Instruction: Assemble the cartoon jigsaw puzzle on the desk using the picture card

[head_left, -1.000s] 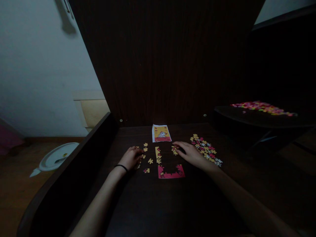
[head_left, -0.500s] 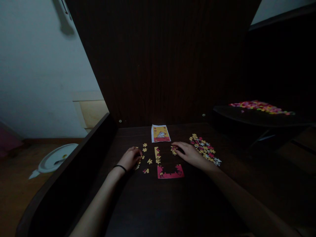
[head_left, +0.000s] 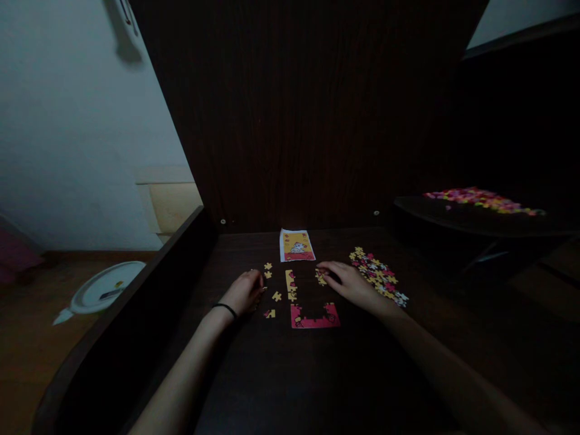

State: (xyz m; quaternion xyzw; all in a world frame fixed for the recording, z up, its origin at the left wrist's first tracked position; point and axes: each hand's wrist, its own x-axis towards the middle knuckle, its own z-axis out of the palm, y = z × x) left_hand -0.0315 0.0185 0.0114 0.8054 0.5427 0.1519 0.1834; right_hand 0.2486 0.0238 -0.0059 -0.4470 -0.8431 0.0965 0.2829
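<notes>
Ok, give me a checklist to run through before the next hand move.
1. White-edged yellow-and-red picture sheet uncovered: ok.
2. Pinkish-red U-shaped puzzle section uncovered: ok.
3. Narrow yellow puzzle strip joined to that section: cannot tell.
4. Left hand gripping anything: cannot tell, its grasp is hidden.
5. Small yellow patterned puzzle pieces fully visible: not ok, the right hand partly covers them.
</notes>
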